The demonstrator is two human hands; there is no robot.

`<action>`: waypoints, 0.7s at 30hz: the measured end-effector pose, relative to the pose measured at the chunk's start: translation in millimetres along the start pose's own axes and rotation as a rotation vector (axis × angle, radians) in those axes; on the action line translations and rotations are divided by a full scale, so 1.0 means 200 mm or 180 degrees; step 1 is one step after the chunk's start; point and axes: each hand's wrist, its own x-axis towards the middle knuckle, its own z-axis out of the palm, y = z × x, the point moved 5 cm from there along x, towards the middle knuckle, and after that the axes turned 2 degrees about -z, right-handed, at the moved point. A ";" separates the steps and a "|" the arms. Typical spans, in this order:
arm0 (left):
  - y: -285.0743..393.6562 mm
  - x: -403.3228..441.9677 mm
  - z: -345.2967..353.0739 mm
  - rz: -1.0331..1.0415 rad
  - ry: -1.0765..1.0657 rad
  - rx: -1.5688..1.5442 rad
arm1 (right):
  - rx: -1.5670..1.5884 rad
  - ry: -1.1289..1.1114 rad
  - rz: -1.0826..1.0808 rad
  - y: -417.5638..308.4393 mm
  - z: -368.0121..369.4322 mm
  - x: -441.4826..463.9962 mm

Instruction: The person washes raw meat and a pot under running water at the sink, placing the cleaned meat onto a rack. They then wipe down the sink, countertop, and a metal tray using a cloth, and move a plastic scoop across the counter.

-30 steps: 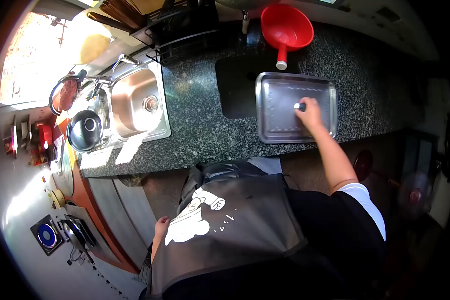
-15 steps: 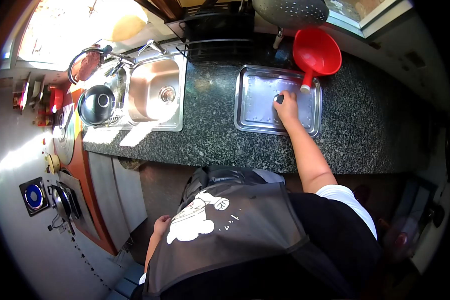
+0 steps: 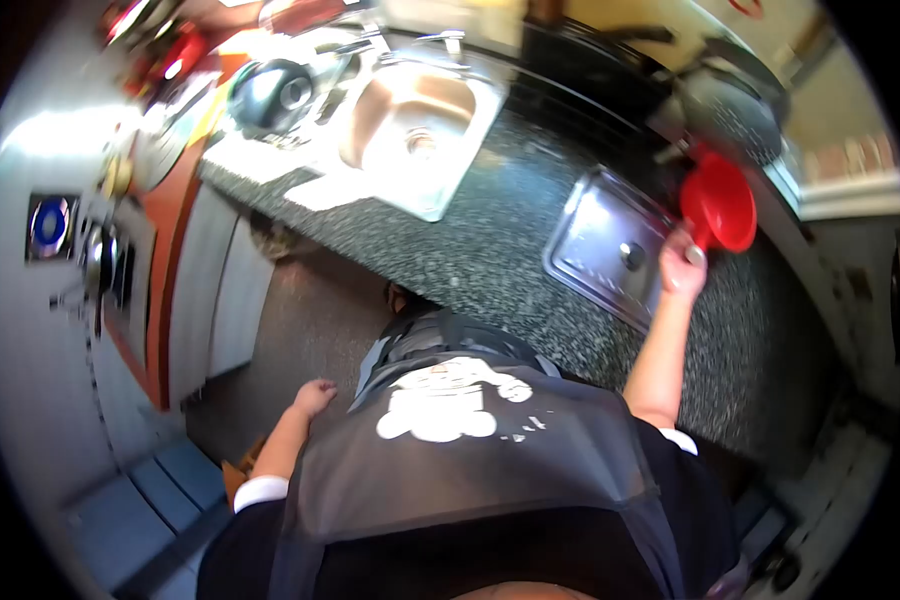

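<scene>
My right hand [image 3: 681,264] is closed at the white-tipped end of the handle of a red pan-shaped vessel [image 3: 720,203], at the right edge of the metal tray. The metal tray [image 3: 598,240] lies on the dark granite counter, with a small dark round knob [image 3: 632,256] on its surface. Away from the counter, low on the left, hangs my left hand [image 3: 316,396], fingers curled loosely together, with nothing visible in it.
A steel sink [image 3: 410,130] is set in the counter at upper left, beside a dark pot lid [image 3: 270,95]. A grey colander [image 3: 732,112] stands behind the red vessel. A black rack [image 3: 585,85] is along the wall.
My right hand has left the dark knob and moved right to the red vessel's handle. The view has turned and shifted. My left hand has swung out from the apron.
</scene>
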 end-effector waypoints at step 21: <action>-1.03 0.46 -0.05 0.0252 0.0244 -0.1365 | -0.4558 -0.0749 -0.1381 1.90 0.00 -0.71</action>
